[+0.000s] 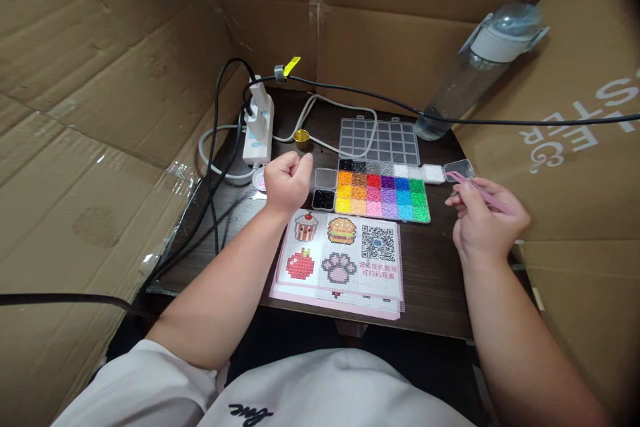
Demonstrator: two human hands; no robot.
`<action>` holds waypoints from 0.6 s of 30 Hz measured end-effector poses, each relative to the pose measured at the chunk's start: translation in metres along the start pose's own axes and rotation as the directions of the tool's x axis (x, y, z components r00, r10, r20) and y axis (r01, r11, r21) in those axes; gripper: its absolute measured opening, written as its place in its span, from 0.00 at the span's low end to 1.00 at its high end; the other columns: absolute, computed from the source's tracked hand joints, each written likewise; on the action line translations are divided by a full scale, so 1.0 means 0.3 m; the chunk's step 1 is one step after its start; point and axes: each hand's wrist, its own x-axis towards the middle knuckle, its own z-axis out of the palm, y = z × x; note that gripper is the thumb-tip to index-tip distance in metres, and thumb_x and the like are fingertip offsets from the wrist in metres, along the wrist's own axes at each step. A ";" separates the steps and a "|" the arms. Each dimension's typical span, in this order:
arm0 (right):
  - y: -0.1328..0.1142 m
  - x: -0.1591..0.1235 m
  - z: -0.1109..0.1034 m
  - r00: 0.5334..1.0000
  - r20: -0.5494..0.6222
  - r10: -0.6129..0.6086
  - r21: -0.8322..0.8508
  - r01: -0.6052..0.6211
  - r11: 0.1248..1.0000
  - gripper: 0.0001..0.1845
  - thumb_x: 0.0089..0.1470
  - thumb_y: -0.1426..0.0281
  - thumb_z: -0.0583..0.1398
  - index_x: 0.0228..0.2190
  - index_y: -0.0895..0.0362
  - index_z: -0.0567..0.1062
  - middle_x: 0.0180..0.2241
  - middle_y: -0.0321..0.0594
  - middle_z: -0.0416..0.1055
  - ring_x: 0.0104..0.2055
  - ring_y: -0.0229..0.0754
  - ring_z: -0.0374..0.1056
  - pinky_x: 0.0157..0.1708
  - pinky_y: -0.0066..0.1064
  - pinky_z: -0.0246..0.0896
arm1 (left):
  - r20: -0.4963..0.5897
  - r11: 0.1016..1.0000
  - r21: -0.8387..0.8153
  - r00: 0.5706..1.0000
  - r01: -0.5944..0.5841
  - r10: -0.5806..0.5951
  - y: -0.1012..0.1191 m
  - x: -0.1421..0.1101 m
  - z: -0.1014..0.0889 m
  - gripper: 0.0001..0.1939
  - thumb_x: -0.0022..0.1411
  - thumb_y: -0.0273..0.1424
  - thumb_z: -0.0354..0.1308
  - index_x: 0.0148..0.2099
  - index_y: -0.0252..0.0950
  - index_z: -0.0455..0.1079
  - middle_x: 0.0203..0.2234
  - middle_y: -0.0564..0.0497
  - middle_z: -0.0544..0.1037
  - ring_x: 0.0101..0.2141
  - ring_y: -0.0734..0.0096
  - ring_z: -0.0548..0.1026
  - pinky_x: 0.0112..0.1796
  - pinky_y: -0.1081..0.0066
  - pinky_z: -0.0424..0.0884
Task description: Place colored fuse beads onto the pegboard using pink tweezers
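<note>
My right hand point(483, 217) grips a pair of pink tweezers point(493, 200), its tips pointing left over the open clear lid point(459, 171) of a small box of white beads point(433, 174). My left hand point(289, 180) is closed in a fist above the table, left of the bead tray; anything inside it is hidden. Many colours of small beads fill the compartments of the bead tray point(383, 191). At its left corner stands a small open box of black beads point(323, 199). Nearer my body lie pattern sheets point(345, 260) showing a cupcake, a burger, a red fruit and a paw.
A white power strip point(259, 130) with plugs and black cables sits at the back left. Behind the tray are its clear lid point(379, 140), a small gold cup point(301, 139) and a tall clear bottle point(480, 73). Cardboard walls point(370, 47) enclose the dark table point(430, 280).
</note>
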 end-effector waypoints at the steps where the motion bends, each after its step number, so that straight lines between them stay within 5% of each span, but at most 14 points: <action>1: -0.003 -0.001 0.001 1.000 -0.004 -0.005 -0.001 0.005 1.000 0.10 0.42 0.69 0.69 0.30 0.60 0.78 0.25 0.37 0.77 0.19 0.32 0.68 0.19 0.26 0.66 | 0.000 1.000 -0.002 1.000 0.004 -0.004 -0.001 -0.001 0.000 0.26 0.56 0.29 0.58 0.19 0.37 0.42 0.15 0.59 0.46 0.19 0.80 0.47 0.22 0.70 0.47; 8: -0.019 -0.008 0.003 0.996 -0.060 -0.073 -0.002 0.073 0.997 0.05 0.40 0.72 0.67 0.25 0.59 0.78 0.18 0.32 0.71 0.17 0.35 0.67 0.16 0.27 0.61 | -0.005 1.000 0.002 1.000 -0.007 0.007 -0.001 -0.002 0.003 0.26 0.56 0.29 0.58 0.19 0.37 0.42 0.15 0.59 0.47 0.19 0.80 0.48 0.21 0.70 0.47; 18: -0.038 -0.017 0.007 0.997 0.029 -0.078 0.065 0.076 0.995 0.05 0.46 0.69 0.65 0.27 0.58 0.78 0.14 0.27 0.61 0.14 0.32 0.57 0.18 0.32 0.64 | 0.002 1.000 0.023 1.000 0.004 -0.004 0.006 -0.001 -0.003 0.25 0.56 0.29 0.57 0.19 0.37 0.42 0.15 0.59 0.47 0.19 0.80 0.48 0.22 0.70 0.47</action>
